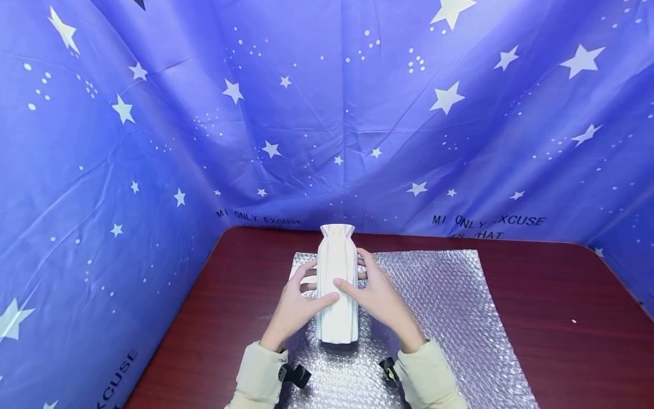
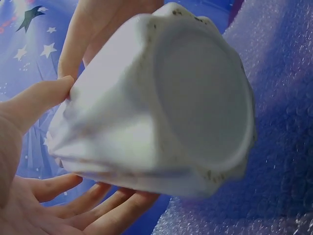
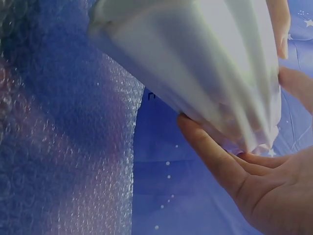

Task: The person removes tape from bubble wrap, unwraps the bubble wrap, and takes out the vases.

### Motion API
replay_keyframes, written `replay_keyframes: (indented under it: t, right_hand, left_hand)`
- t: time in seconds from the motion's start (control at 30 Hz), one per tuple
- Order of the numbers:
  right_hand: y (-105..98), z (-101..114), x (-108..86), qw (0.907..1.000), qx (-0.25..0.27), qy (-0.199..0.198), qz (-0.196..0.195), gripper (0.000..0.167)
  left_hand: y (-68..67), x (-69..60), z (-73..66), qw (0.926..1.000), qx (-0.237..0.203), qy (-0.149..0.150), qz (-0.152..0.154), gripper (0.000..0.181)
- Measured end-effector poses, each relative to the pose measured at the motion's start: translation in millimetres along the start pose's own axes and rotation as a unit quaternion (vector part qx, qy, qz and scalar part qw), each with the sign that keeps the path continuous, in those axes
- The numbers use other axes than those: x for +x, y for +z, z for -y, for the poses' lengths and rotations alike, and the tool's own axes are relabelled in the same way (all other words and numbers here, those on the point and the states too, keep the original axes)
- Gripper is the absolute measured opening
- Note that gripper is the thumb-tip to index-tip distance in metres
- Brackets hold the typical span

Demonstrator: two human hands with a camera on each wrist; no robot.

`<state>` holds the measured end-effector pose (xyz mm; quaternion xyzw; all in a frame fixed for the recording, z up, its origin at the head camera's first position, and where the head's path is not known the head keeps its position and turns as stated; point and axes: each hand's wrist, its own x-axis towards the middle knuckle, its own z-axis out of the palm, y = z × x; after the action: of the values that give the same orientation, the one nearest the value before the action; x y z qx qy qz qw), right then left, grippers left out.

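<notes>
A white fluted vase point(image 1: 337, 284) with a narrowed neck and flared rim is held between both hands above a sheet of bubble wrap point(image 1: 439, 307). My left hand point(image 1: 296, 304) grips its left side, thumb across the front and fingers behind. From the right, my right hand point(image 1: 380, 295) grips it the same way, its thumb near the left one. In the left wrist view the base of the vase point(image 2: 205, 98) faces the camera, with small brown marks on its scalloped edge. The right wrist view shows the fluted side of the vase point(image 3: 205, 63) against the fingers point(image 3: 210, 147).
The bubble wrap lies flat on a dark red wooden table point(image 1: 562, 295). Blue cloth point(image 1: 332, 113) printed with stars and lettering hangs behind and at the sides. A tiny pale speck point(image 1: 574, 321) is on the table at the right.
</notes>
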<state>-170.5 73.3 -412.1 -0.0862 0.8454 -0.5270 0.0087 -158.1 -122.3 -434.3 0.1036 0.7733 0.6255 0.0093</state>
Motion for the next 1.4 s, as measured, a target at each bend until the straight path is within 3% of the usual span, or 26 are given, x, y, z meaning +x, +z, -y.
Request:
replay_keyframes:
  t: [0.37, 0.97, 1.2, 1.4]
  right_hand:
    - [8.9, 8.7, 6.2, 0.9999, -0.012, -0.011, -0.001, 0.088]
    - [22.8, 13.5, 13.4, 0.9986, 0.012, -0.045, -0.024, 0.083]
    - [27.3, 19.4, 13.6, 0.9980, 0.037, -0.048, -0.018, 0.084]
    - [33.1, 24.4, 17.9, 0.9968, 0.051, -0.060, -0.016, 0.083]
  left_hand:
    - [-10.5, 0.2, -3.3, 0.9995, 0.013, 0.006, -0.028, 0.081]
    - [-22.5, 2.0, -1.9, 0.9974, 0.034, 0.018, -0.061, 0.082]
    - [-25.2, 4.4, -0.1, 0.9971, 0.003, 0.039, -0.066, 0.081]
    - [-29.9, 3.4, -2.3, 0.9940, 0.017, 0.058, -0.091, 0.081]
